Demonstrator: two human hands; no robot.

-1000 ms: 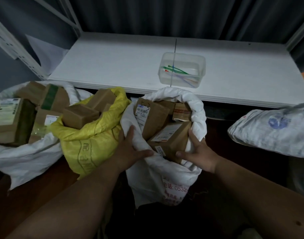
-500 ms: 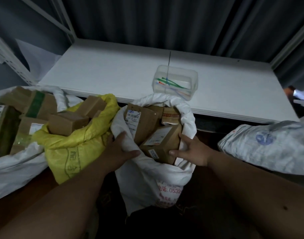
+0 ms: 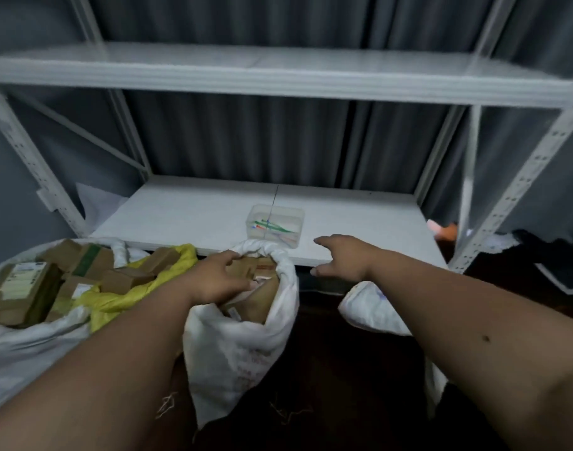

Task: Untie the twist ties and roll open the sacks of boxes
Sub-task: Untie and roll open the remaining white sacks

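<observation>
The left hand (image 3: 218,281) lies over the mouth of the middle white woven sack (image 3: 242,340), fingers loosely bent across the brown cardboard boxes (image 3: 255,288) inside; whether it grips a box or only rests there cannot be told. The right hand (image 3: 342,255) hangs free above the gap beside that sack, fingers spread and slack, holding nothing, reaching towards the white sack lying on its side (image 3: 373,310) at the right. The middle sack's rim is already rolled into a thick collar, as are the yellow woven sack (image 3: 128,296) and the far-left white sack (image 3: 34,340), both showing boxes. The lying sack looks like the next job: find its neck and tie first, unwind rather than tug. A clear plastic tub of coloured ties (image 3: 275,224) sits on the white lower shelf (image 3: 187,213), handy for the removed tie.
</observation>
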